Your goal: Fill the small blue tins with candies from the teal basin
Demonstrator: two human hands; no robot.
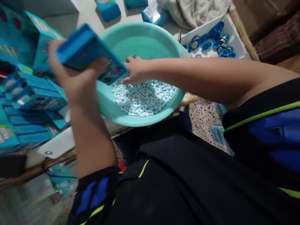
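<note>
A wide turquoise plastic basin [140, 28] sits in front of me, holding a heap of small pale blue-white pellets [142, 98]. My left hand [72, 81] grips a blue rectangular box [87, 51], tilted above the basin's left rim. My right hand [136, 70] reaches in from the right with curled fingers resting at the upper edge of the heap. Whether those fingers hold any pellets is hidden.
Stacks of teal printed boxes [30, 93] crowd the left. A white tray [208, 43] of blue caps and metal pieces lies behind the basin at right, beside a crumpled cloth [192, 11]. A wooden edge [187, 100] runs below the basin, above a speckled floor [201, 120].
</note>
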